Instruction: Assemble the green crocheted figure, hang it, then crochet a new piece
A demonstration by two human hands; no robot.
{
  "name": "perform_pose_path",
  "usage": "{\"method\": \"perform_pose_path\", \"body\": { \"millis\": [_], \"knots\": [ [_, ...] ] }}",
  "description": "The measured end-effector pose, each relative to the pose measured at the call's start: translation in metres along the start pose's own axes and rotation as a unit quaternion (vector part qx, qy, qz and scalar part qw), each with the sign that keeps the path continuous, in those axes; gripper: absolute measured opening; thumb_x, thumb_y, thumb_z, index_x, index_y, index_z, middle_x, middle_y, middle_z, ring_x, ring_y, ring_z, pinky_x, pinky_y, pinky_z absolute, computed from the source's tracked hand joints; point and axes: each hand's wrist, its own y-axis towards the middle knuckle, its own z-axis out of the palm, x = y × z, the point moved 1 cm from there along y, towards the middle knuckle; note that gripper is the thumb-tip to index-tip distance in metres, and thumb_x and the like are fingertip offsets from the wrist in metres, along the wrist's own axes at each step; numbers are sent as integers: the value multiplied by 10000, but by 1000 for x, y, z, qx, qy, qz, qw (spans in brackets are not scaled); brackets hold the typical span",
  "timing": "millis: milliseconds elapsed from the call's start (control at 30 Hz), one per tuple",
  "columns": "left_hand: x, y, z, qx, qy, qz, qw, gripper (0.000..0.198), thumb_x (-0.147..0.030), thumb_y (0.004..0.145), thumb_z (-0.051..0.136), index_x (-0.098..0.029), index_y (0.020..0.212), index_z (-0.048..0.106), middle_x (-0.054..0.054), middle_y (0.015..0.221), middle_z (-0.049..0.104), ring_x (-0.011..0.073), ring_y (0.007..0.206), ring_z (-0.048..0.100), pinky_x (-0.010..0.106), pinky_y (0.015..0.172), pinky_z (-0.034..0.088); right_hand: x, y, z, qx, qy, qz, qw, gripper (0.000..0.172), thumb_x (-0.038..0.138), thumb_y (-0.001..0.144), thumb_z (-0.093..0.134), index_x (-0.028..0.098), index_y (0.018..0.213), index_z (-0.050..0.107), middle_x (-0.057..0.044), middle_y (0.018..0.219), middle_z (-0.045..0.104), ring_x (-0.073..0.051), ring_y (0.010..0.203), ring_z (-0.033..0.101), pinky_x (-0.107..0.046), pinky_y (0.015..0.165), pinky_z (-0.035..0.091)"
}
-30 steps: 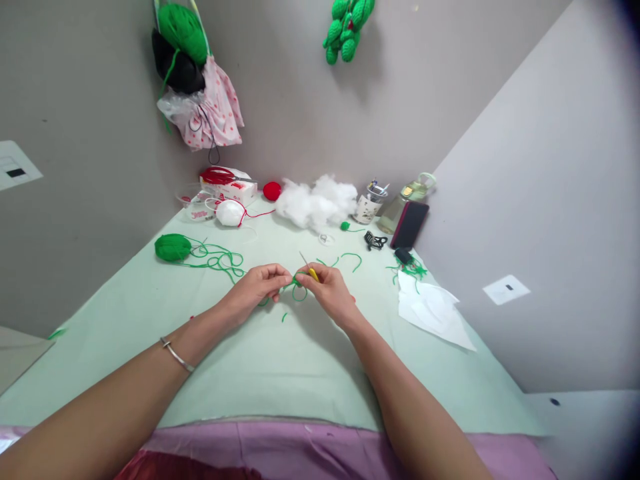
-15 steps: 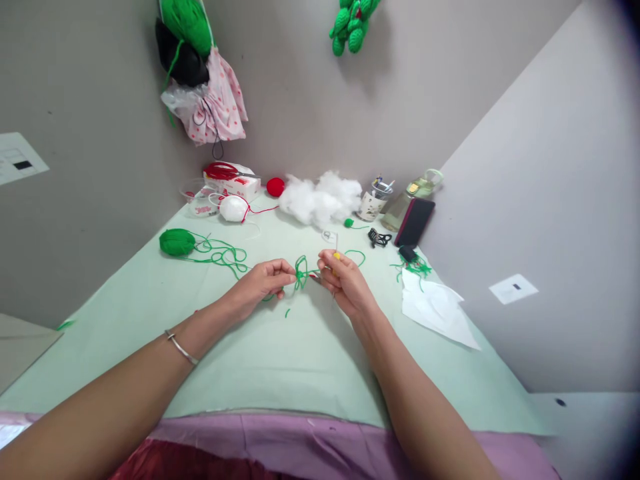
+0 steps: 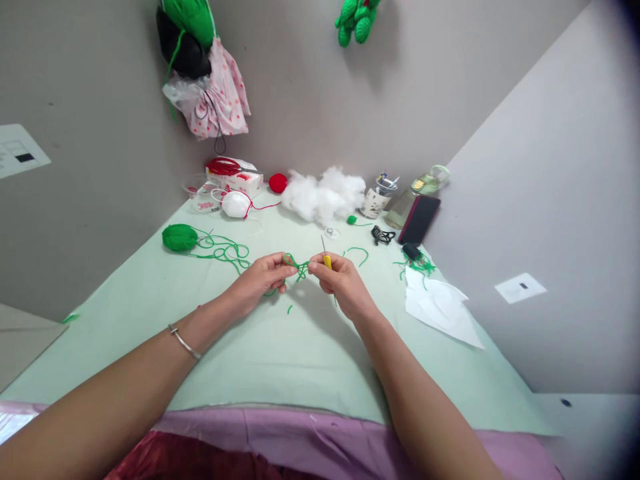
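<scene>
Our left hand (image 3: 265, 279), fingertips closed, pinches one side of the looped green yarn (image 3: 302, 268), and our right hand (image 3: 345, 279) pinches the other — a yellow-handled hook (image 3: 327, 261) held in its curled fingers. Between both hands, we hold the yarn above the table (image 3: 280, 367) — the green ball (image 3: 180, 237) lies farther left.

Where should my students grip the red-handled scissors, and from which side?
Probably by the red handles, coming down from above. The scissors lie across the white box with their blades pointing right, so gripping there avoids the edges; the clear tub and white ball in front may hinder a low approach.
</scene>
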Motion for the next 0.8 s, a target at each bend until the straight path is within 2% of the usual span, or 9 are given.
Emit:
{"method": "perform_pose_path", "body": {
  "millis": [100,267,533,700,800],
  "knots": [
    [0,1,-1,-18,-6,2,1000,188,-326,777,751,-192,784,619,-69,592,416,87,513,372,224,535,364,1,3,-4,-8,66,0,998,227,337,737,828,171,738,673,74,567,443,-36,465,198,-233,450,126],
    [-1,1,-4,-46,-22,8,999,175,-300,760,749,-179,784,624,-72,600,406,82,524,359,219,567,427,5,7,-16,-56,150,-30,987,261,330,706,843,188,748,628,52,709,582,-15,448,179,-191,396,151],
    [-6,1,-6,-75,-49,17,996,142,-243,743,725,-171,776,607,-78,600,404,70,513,316,199,541,438,14,15,-50,-141,247,-84,955,268,227,684,853,187,737,593,68,686,592,-3,412,188,-138,341,196],
    [-6,1,-6,-74,-65,17,995,146,-238,741,726,-168,787,607,-78,587,406,68,503,306,192,513,429,21,12,-52,-135,270,-86,949,232,210,724,822,185,748,593,63,718,607,0,419,192,-119,353,223],
    [-6,1,-8,-79,-75,18,994,148,-245,753,720,-171,802,602,-81,589,400,65,499,294,186,518,429,24,10,-45,-104,234,-83,963,231,254,722,826,182,769,612,51,761,614,-2,424,178,-149,350,174]
  ]
}}
